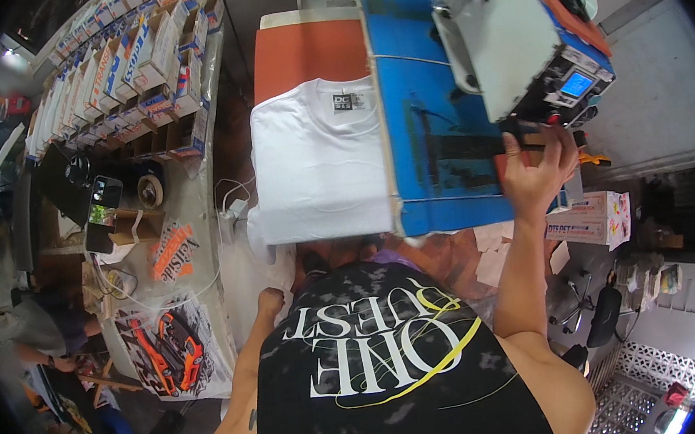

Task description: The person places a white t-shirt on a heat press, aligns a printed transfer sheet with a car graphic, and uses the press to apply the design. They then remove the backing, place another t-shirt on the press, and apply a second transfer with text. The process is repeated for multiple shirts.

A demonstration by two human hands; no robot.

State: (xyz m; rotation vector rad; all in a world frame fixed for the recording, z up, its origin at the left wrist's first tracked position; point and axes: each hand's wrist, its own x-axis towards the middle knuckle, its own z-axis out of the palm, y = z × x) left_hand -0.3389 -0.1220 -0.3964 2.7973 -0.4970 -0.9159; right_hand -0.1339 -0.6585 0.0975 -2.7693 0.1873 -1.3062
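Note:
A white T-shirt (318,170) lies on the orange pad (307,53) of a heat press, with a blue mat (423,92) along its right. Above the mat's right side is the press's pale upper part (488,28) with a control box (577,82) and small lit screen. My right hand (539,167) is raised to the front of this part, fingers curled round a black handle (512,129) beside a red knob; they partly hide it. My left hand (270,301) hangs low beside my body, fingers loosely closed, with nothing visible in them.
The left bench (169,192) holds rows of cardboard boxes (132,62), a phone (102,203), tape, a white cord and a car print (168,351). Another person (24,332) is at the far left. A printed box (590,219) and an office chair (599,310) stand to the right.

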